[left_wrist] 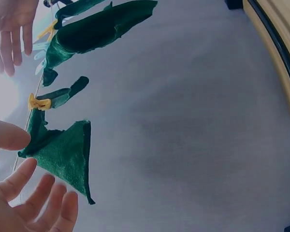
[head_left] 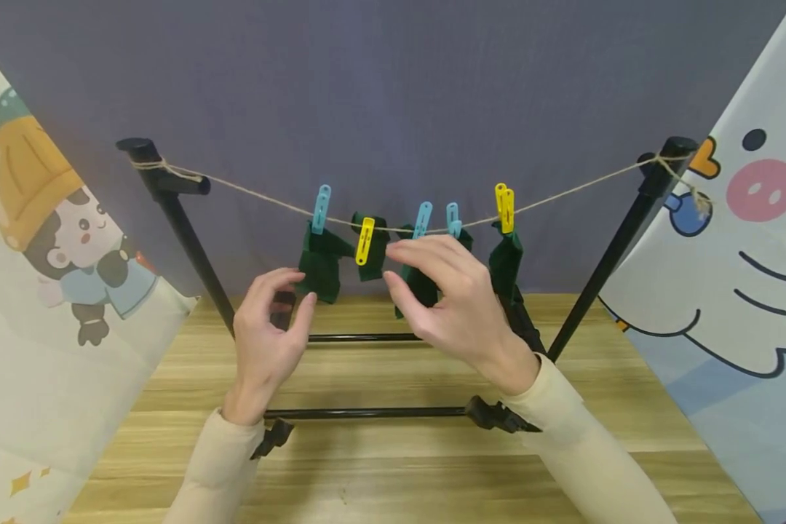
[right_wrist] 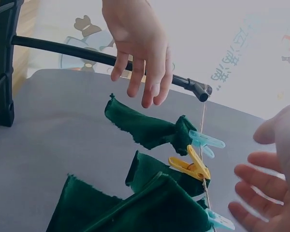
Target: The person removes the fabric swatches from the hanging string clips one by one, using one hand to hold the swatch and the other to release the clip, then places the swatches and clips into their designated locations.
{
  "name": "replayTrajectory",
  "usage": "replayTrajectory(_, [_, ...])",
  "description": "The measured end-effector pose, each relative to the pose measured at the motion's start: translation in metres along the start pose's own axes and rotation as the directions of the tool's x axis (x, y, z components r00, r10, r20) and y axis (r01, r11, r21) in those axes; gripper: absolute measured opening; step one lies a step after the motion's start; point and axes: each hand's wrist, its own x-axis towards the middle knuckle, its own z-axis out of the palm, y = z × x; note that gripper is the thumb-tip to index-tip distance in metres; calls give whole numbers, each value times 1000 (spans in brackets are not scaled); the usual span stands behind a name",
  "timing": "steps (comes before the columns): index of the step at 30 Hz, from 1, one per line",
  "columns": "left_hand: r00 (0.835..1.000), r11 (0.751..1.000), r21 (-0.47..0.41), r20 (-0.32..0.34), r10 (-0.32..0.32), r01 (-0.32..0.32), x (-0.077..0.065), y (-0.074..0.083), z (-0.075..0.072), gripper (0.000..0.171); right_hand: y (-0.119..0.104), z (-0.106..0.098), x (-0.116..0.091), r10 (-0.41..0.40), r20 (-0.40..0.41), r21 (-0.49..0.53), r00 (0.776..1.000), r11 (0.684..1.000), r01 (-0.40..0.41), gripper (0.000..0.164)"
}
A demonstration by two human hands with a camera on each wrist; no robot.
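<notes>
Green cloth pieces hang in a row from a thin string, pinned by blue and yellow clothespins. My left hand is beside the leftmost green cloth, thumb and fingers apart and nothing between them; whether a fingertip touches the cloth I cannot tell. A blue clothespin pins that cloth. My right hand is loosely bent before the middle cloth and holds nothing, partly hiding it. Left of its fingertips, a yellow clothespin is on a smaller green cloth.
The string is tied between two black posts of a frame standing on a wooden table. Black crossbars run low between the sides. At the right, yellow clothespins pin another green cloth. A grey backdrop stands behind.
</notes>
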Motion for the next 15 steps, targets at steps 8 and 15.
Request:
replayTrajectory(8, [1000,1000,-21,12,3,-2,5,-1,5,36,-1,6,16,-2,2,6,1000,1000,2,24])
replayTrajectory(15, [999,998,-44,21,-39,39,15,-1,6,46,3,13,37,12,6,11,1000,1000,-12,25])
